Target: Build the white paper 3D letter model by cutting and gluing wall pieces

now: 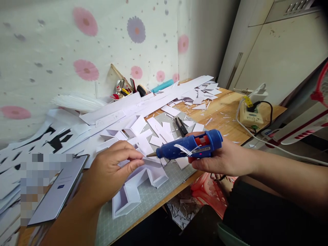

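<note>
My right hand (225,157) is wrapped around a blue hot glue gun (170,147), with white strands stuck to its side. The metal nozzle points left and sits right by the fingertips of my left hand (110,167). Those fingers pinch the end of a narrow white board strip (155,162); their grip partly hides it. Just below stands a zigzag white board shape (133,198) with raised walls, on a grey-green cutting mat (110,227). Further back on the mat lie white board pieces (159,130) and a black-handled tool (181,126), partly covered by the glue gun.
A phone (60,188) lies left of my left arm. Long white boards (151,102) and scraps (202,94) cover the table's back. A tool holder (125,90) stands by the wall. At right, a power strip (249,114) trails cables. A red basket (207,191) is below.
</note>
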{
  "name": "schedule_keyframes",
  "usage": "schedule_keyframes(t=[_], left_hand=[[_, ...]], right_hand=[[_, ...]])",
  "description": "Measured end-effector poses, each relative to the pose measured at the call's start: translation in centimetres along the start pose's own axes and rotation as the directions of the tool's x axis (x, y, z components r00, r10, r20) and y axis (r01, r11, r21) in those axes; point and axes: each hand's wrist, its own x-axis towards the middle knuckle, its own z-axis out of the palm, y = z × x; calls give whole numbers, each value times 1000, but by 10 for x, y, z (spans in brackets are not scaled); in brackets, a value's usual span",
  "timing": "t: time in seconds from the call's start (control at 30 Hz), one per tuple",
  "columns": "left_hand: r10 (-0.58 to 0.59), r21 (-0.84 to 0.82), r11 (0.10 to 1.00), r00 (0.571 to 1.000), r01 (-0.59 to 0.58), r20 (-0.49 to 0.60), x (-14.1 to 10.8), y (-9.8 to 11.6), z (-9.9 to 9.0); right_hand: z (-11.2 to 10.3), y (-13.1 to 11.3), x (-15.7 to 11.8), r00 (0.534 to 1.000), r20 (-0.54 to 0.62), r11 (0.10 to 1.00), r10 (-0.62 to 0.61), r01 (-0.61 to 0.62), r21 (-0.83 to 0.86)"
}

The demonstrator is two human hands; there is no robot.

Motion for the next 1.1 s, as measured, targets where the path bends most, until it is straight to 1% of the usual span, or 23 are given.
schedule_keyframes(t=[0.23, 0.33, 0.43, 0.57, 0.87, 0.97, 1.1], left_hand=[[25, -58, 998, 1000, -25, -8, 0, 2, -1], [21, -76, 997, 1000, -21, -5, 1, 3, -2], [16, -88, 996, 1000, -16, 2, 2, 4, -2], [6, -92, 996, 1000, -5, 6, 2, 5, -3], [-29, -93, 995, 999, 27, -15, 2, 0, -3], [-40, -89, 995, 999, 40, 0, 2, -1, -3], [-49, -94, 994, 999, 50, 19, 2, -4, -5]], right_hand=[[7, -2, 2, 1000, -3, 998, -24, 23, -66], [10, -1, 3, 999, -45, 996, -30, 26, -81], [11, 0, 2, 997, -72, 998, 1, -6, -66], [11, 1, 2, 996, -72, 996, 53, -57, -62], [6, 9, -1, 997, -58, 990, 41, -48, -129], [5, 12, -1, 997, -65, 992, 29, -37, -121], [3, 7, -2, 998, -39, 990, 59, -63, -126]])
